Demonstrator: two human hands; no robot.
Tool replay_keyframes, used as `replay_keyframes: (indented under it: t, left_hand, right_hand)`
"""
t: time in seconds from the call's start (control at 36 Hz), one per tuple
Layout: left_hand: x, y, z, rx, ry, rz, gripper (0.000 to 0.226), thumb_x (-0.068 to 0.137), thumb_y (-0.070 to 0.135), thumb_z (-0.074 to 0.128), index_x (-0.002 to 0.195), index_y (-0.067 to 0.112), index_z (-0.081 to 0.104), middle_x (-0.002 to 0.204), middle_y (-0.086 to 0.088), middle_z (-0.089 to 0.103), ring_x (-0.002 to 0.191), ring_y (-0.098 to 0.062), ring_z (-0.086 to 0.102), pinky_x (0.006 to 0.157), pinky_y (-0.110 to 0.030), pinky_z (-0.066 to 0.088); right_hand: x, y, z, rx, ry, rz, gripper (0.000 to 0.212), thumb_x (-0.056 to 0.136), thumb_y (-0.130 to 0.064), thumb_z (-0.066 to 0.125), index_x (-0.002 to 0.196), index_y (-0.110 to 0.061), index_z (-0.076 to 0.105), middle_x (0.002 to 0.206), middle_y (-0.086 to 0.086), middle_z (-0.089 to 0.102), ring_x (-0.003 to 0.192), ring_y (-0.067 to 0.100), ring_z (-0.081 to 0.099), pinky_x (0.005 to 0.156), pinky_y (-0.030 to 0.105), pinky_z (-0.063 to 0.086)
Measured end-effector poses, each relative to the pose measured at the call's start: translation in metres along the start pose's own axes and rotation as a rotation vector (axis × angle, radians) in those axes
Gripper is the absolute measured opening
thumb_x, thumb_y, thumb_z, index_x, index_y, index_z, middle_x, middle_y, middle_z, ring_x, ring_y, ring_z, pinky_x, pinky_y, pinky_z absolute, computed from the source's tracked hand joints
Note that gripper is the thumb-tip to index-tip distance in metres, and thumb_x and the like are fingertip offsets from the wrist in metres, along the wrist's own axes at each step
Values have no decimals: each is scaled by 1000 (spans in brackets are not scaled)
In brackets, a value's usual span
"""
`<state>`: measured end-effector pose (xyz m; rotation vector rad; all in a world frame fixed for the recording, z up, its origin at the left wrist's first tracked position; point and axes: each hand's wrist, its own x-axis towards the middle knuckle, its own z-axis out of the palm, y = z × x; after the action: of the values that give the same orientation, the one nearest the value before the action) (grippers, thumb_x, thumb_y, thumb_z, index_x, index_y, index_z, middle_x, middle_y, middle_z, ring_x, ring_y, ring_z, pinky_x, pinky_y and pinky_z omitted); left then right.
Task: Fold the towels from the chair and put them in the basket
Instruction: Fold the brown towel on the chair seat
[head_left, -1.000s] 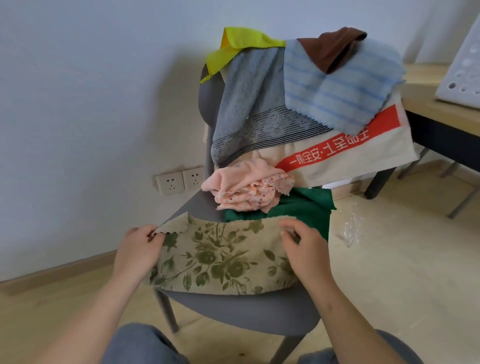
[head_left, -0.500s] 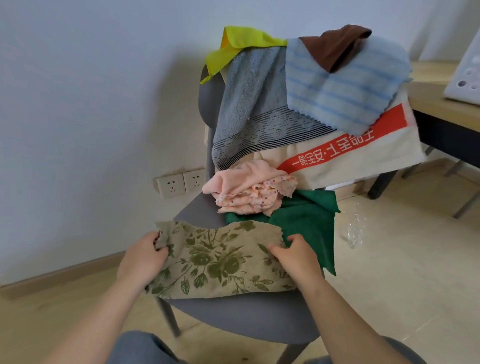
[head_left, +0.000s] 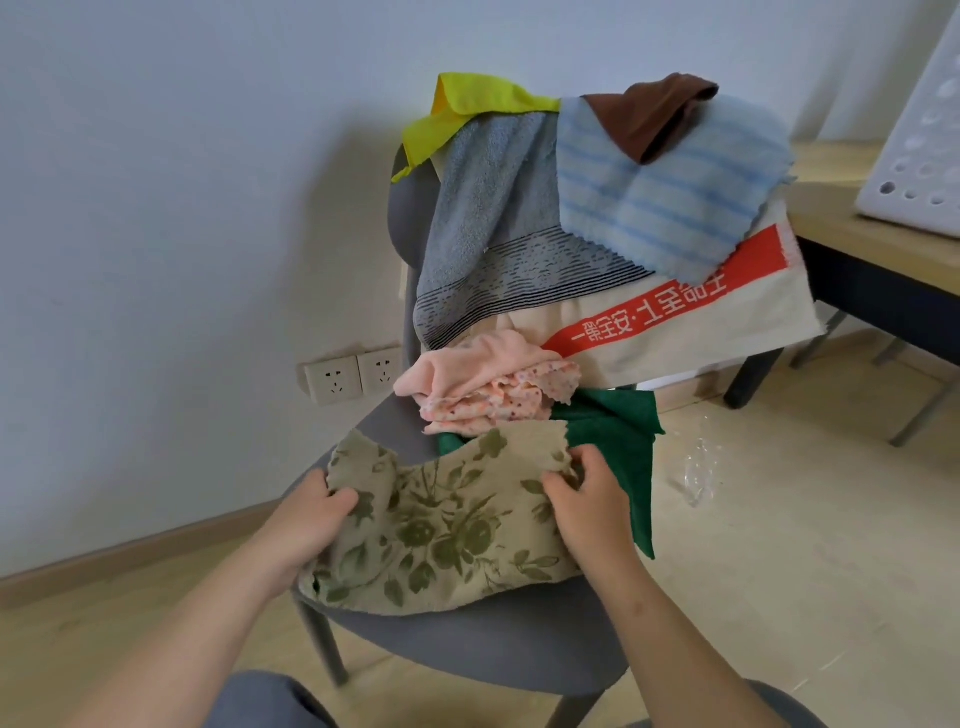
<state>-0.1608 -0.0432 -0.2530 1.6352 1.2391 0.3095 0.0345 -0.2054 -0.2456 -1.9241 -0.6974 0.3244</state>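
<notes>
A plain, pale blue-grey wall (head_left: 156, 208) rises beyond and to the left of the left hand (head_left: 306, 525), in soft, even light. Low on it, beyond that hand, sits a pair of white sockets (head_left: 353, 376). A wooden skirting board (head_left: 130, 551) runs along its foot and meets a light wood floor (head_left: 779, 597). Well beyond the right hand (head_left: 592, 509) and off to its right stands a desk (head_left: 857, 249) with a pale wooden top and a dark frame. A piece of crumpled clear plastic (head_left: 698, 467) lies on the floor to the right of that hand.

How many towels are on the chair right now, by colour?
yellow towel: 1
grey towel: 1
blue striped towel: 1
brown towel: 1
cream towel with red band: 1
pink bundle: 1, possibly more than one cloth
green towel: 1
floral towel: 1
Total: 8
</notes>
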Motion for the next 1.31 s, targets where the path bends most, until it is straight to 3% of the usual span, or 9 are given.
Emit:
replay_keyframes:
  t: [0.19,0.31,0.42,0.56,0.61,0.69,0.89,1.14,1.31]
  left_hand:
    - [-4,6,-7,-517,-290,-308,30,80,9,63,108,-4,62,101,-27,67,84,-35,68,67,-47,57]
    - [-2,7,-13,-602,-258,-288,21,79,6,61,99,-2,63,87,-23,70,66,-31,70,59,-43,58]
    - [4,4,-22,-645,-189,-196,34,76,-3,61,109,3,58,93,-23,69,82,-34,66,63,-44,58]
    - [7,-12,-19,-21,117,-70,35,81,6,68,110,13,49,96,-7,56,89,-27,58,81,-40,49]
    - [2,-17,-18,302,287,38,35,82,24,68,106,22,42,100,-3,45,86,-25,55,78,-39,49]
    - [-13,-27,-14,403,410,91,34,84,46,58,95,20,39,92,2,41,73,-19,52,59,-32,42]
    - [-38,-52,-1,586,124,61,36,78,57,60,81,25,42,85,3,50,73,-8,48,56,-26,38]
    - [-41,-43,-12,259,192,-11,9,83,7,55,75,7,52,75,-14,66,64,-21,66,65,-39,59]
    - [-38,-29,-11,-690,182,-157,17,98,2,40,88,6,54,87,-15,59,68,-26,61,41,-24,53]
  right_hand:
    - [-6,24,-11,-82,-76,219,9,88,-12,50,88,-20,50,80,-8,54,71,6,50,56,23,35]
    - [-5,29,-11,-78,-52,272,12,88,-11,51,96,-19,51,81,-9,50,72,10,47,62,26,34]
    - [-3,30,-10,-61,-35,283,10,88,-11,51,96,-18,52,78,-11,50,68,2,45,52,18,31]
    - [-4,30,-9,-77,-28,289,10,88,-13,52,97,-15,54,84,-3,55,70,8,47,55,24,34]
    - [-4,30,-9,-95,-20,282,9,87,-13,52,96,-15,53,80,-5,52,71,12,47,59,28,34]
    - [-5,30,-7,-120,-17,266,9,88,-13,52,94,-18,48,76,-9,47,71,14,44,64,28,32]
    - [-5,29,-5,-165,-16,234,11,88,-13,53,95,-19,46,84,-3,48,80,18,42,68,28,31]
    - [-10,30,-3,-177,-14,211,8,89,-14,52,93,-19,47,74,-10,47,76,19,48,66,29,34]
    - [-10,29,-3,-154,-14,213,9,89,-14,52,94,-18,47,87,-1,53,82,21,49,69,28,34]
